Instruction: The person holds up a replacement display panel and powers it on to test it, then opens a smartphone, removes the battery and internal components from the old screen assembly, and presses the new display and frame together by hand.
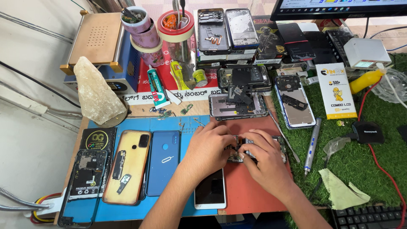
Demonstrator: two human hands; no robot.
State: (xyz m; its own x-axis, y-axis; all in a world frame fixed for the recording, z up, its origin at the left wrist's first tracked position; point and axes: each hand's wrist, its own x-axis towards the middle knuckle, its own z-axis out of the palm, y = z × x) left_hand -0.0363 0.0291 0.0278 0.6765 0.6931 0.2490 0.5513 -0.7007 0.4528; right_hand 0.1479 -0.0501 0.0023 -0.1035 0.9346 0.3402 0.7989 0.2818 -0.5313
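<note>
I find the left hand and right hand both pinching the opened phone mid-disassembly; freeing its inner parts likely demands fine fingertip control.

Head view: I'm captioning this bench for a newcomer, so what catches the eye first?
Both hands meet at the centre over an opened phone on the red mat, left hand and right hand pinching its innards. To their left lie a yellowed phone back cover and a blue one on the blue mat. A pale crystal rock stands at far left.
</note>
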